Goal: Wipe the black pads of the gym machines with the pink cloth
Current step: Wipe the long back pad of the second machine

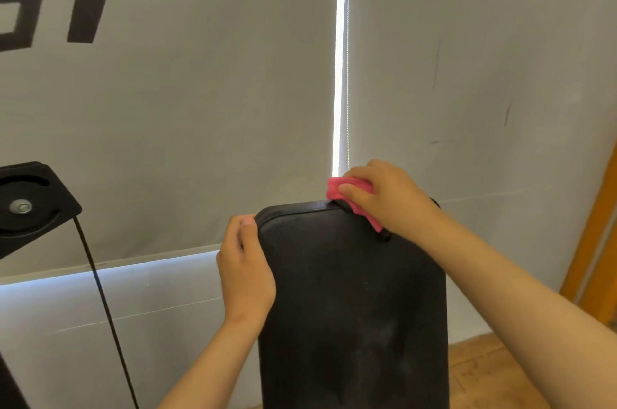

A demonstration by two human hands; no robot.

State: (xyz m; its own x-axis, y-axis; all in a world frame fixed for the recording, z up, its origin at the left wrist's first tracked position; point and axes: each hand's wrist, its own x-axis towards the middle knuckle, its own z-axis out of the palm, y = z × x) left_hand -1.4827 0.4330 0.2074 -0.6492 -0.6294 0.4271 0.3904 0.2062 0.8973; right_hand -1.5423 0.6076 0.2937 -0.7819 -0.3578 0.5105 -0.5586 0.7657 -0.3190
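Observation:
A tall black back pad [354,301] of a gym machine stands upright in the lower middle of the view. My left hand [245,268] grips its upper left edge, thumb on the front face and fingers curled behind. My right hand [384,196] holds the pink cloth [350,198] bunched against the pad's top right edge, with a strip of cloth hanging down over the corner. Most of the cloth is hidden under my fingers.
Grey roller blinds [200,108] hang close behind the pad, with a bright gap between them. A black pulley bracket [30,204] with a cable [100,291] running down stands at the left. Wooden floor [494,372] and an orange frame [597,241] lie at the right.

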